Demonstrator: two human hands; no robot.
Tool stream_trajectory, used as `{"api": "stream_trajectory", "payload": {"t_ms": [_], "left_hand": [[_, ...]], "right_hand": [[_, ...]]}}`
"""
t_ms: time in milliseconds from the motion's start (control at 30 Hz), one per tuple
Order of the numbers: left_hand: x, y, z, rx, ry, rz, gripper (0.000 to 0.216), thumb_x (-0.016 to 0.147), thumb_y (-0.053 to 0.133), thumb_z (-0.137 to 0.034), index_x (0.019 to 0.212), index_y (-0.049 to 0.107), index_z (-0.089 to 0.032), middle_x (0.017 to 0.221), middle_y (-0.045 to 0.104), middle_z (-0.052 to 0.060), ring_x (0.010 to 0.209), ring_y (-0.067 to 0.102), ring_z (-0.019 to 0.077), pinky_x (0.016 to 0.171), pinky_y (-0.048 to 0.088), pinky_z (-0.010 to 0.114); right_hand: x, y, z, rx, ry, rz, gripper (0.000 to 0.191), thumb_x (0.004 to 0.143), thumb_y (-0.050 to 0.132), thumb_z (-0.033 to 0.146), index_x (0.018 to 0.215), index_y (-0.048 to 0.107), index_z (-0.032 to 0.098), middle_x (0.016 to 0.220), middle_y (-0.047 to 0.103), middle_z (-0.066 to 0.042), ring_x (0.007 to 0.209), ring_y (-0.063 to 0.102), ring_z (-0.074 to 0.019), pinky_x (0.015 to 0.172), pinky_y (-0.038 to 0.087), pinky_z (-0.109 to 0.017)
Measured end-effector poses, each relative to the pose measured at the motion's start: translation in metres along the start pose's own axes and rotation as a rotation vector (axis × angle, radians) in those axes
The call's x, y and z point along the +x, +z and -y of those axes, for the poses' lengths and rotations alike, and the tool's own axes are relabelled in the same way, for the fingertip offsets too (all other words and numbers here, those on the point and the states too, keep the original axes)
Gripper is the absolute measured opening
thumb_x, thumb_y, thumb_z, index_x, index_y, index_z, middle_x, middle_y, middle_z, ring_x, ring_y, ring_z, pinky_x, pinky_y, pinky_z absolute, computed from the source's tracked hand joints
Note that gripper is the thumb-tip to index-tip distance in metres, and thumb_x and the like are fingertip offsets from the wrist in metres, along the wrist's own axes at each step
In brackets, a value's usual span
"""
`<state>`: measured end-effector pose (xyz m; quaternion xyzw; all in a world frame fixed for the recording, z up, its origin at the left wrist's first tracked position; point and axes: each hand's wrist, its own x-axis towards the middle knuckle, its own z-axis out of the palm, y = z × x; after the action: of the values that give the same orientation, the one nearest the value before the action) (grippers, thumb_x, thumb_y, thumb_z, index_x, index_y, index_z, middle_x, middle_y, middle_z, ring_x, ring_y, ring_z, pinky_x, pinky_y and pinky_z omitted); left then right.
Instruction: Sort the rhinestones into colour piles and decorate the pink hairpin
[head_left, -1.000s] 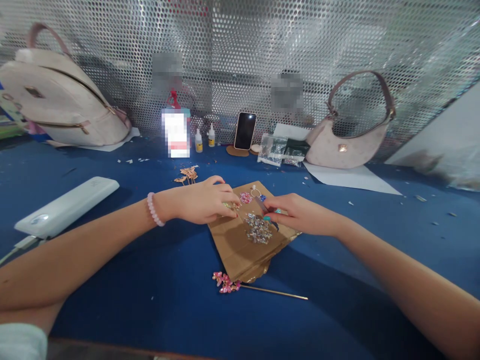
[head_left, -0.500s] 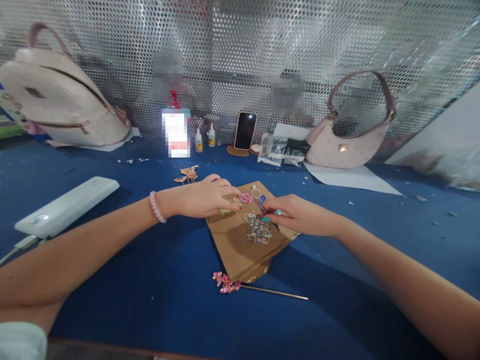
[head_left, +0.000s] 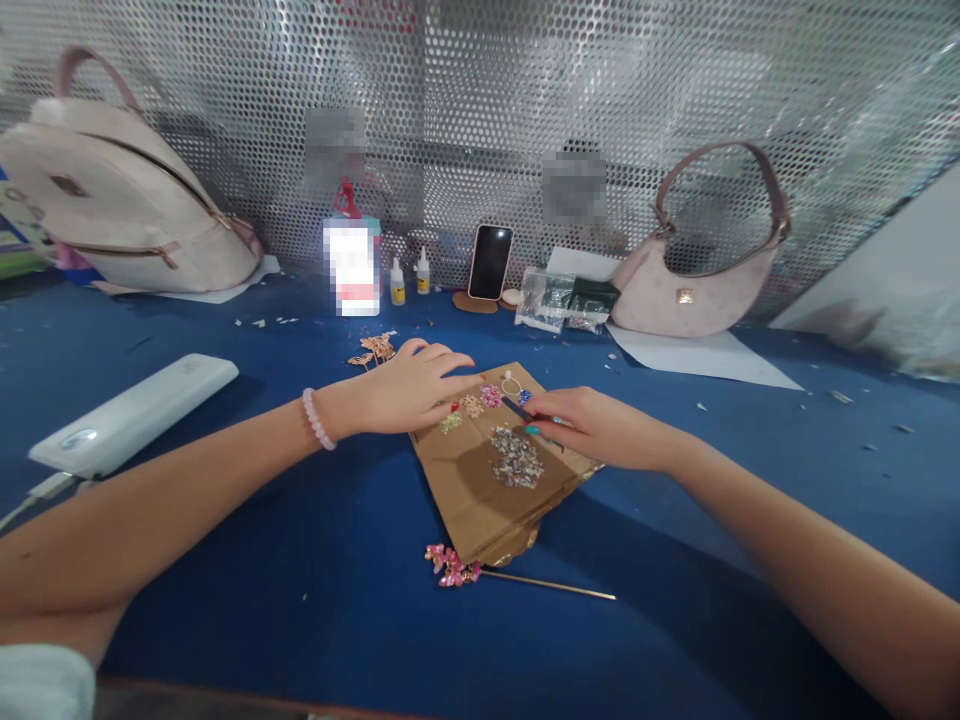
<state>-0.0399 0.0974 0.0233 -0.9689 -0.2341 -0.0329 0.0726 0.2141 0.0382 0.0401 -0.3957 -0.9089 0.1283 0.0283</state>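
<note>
Head view, starting nearest: finding a pink flower hairpin (head_left: pixel 450 566) lying on the blue worktop (head_left: pixel 300 560), just off the near corner of a piece of cardboard (head_left: pixel 480 490). Moving up onto the cardboard: seeing a heap of tiny sparkling stones (head_left: pixel 516 458) near its middle and, just beyond, a row of little charms (head_left: pixel 472 405).

Resting the left hand (head_left: pixel 405 390) at the cardboard's far left edge, grip spread, fingers stretched toward the charms, holding nothing. Hovering the right hand (head_left: pixel 600 428) over the right side, grip pressed together, pinching a thin dark tool (head_left: pixel 517 407), tip pointing at the charms.

Judging the stones as very light, hard and slippery, scattering easily; likely better lifting one at a time with the tool tip than between fingertips. Judging the charms as light and delicate, best taken by their edges.

Farther off: spotting a white power bank (head_left: pixel 135 410) at left, glue bottles (head_left: pixel 397 282), a phone (head_left: pixel 490 261) standing upright, a handbag (head_left: pixel 697 290) and a backpack (head_left: pixel 127 220) leaning against the mesh wall (head_left: pixel 525 100).
</note>
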Motion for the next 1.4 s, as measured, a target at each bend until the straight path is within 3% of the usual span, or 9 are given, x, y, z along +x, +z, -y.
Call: {"api": "stream_trajectory", "payload": {"t_ms": [100, 200, 300, 400, 567, 733, 933, 1067, 1400], "left_hand": [[0.000, -0.001, -0.002, -0.101, -0.180, 0.089, 0.061, 0.092, 0.041, -0.047, 0.142, 0.028, -0.014, 0.136, 0.045, 0.017, 0.120, 0.040, 0.0322, 0.096, 0.028, 0.042], [0.001, -0.004, -0.007, -0.198, -0.247, 0.200, 0.063, 0.093, 0.038, -0.045, 0.143, 0.025, -0.009, 0.131, 0.050, 0.019, 0.117, 0.045, 0.0323, 0.095, 0.032, 0.042], [0.002, -0.003, -0.011, -0.226, -0.260, 0.192, 0.062, 0.093, 0.040, -0.041, 0.144, 0.025, -0.008, 0.128, 0.052, 0.018, 0.114, 0.048, 0.0319, 0.094, 0.034, 0.042], [0.003, 0.002, -0.013, -0.242, -0.262, 0.165, 0.061, 0.093, 0.040, -0.041, 0.144, 0.025, -0.011, 0.126, 0.053, 0.017, 0.111, 0.049, 0.0323, 0.092, 0.036, 0.043], [0.007, 0.013, -0.014, -0.318, -0.233, 0.112, 0.058, 0.093, 0.039, -0.038, 0.143, 0.027, -0.012, 0.128, 0.052, 0.016, 0.115, 0.046, 0.0315, 0.097, 0.034, 0.046], [0.005, 0.017, -0.018, -0.349, -0.196, 0.045, 0.054, 0.094, 0.037, -0.039, 0.141, 0.028, -0.014, 0.130, 0.049, 0.015, 0.119, 0.043, 0.0314, 0.099, 0.032, 0.049], [-0.017, 0.016, -0.031, -0.355, -0.110, -0.164, 0.041, 0.095, 0.038, -0.035, 0.133, 0.036, -0.020, 0.136, 0.045, 0.009, 0.125, 0.037, 0.0254, 0.103, 0.029, 0.043], [-0.021, 0.021, -0.044, -0.392, -0.062, -0.265, 0.035, 0.093, 0.038, -0.028, 0.126, 0.041, -0.019, 0.130, 0.049, 0.009, 0.122, 0.041, 0.0245, 0.101, 0.030, 0.043], [-0.018, 0.027, -0.051, -0.458, -0.001, -0.348, 0.028, 0.089, 0.039, -0.021, 0.115, 0.050, -0.017, 0.121, 0.056, 0.009, 0.116, 0.046, 0.0227, 0.099, 0.031, 0.040]], "right_hand": [[0.001, 0.001, -0.009, -0.102, 0.049, -0.059, 0.027, 0.094, 0.033, 0.028, 0.102, 0.057, 0.018, 0.099, 0.065, -0.009, 0.087, 0.059, -0.0215, 0.073, 0.042, -0.034], [0.001, 0.002, -0.026, -0.140, 0.159, -0.134, 0.028, 0.093, 0.033, 0.028, 0.097, 0.058, 0.016, 0.092, 0.065, -0.010, 0.085, 0.059, -0.0224, 0.072, 0.043, -0.035], [-0.002, 0.002, -0.045, -0.075, 0.240, -0.190, 0.028, 0.093, 0.032, 0.029, 0.086, 0.056, 0.018, 0.080, 0.064, -0.005, 0.073, 0.059, -0.0182, 0.065, 0.042, -0.030], [-0.010, 0.005, -0.057, -0.068, 0.282, -0.262, 0.027, 0.093, 0.033, 0.029, 0.090, 0.057, 0.017, 0.081, 0.066, -0.005, 0.070, 0.060, -0.0179, 0.063, 0.043, -0.029], [-0.033, 0.016, -0.054, -0.194, 0.208, -0.254, 0.032, 0.092, 0.035, 0.026, 0.110, 0.060, 0.018, 0.105, 0.069, -0.008, 0.092, 0.064, -0.0219, 0.077, 0.049, -0.035], [-0.051, 0.026, -0.039, -0.336, 0.140, -0.243, 0.031, 0.094, 0.038, 0.028, 0.113, 0.060, 0.019, 0.094, 0.072, -0.007, 0.079, 0.067, -0.0203, 0.068, 0.051, -0.033], [-0.050, 0.028, -0.022, -0.352, 0.130, -0.204, 0.023, 0.091, 0.045, 0.022, 0.106, 0.062, 0.020, 0.084, 0.072, -0.005, 0.077, 0.067, -0.0186, 0.067, 0.047, -0.029], [-0.046, 0.027, -0.015, -0.384, 0.128, -0.196, 0.020, 0.091, 0.046, 0.022, 0.101, 0.063, 0.019, 0.079, 0.071, -0.004, 0.071, 0.066, -0.0174, 0.062, 0.043, -0.027], [-0.041, 0.036, -0.014, -0.511, 0.053, -0.206, 0.016, 0.086, 0.051, 0.018, 0.097, 0.063, 0.019, 0.067, 0.067, -0.002, 0.061, 0.064, -0.0179, 0.054, 0.039, -0.027]]}}
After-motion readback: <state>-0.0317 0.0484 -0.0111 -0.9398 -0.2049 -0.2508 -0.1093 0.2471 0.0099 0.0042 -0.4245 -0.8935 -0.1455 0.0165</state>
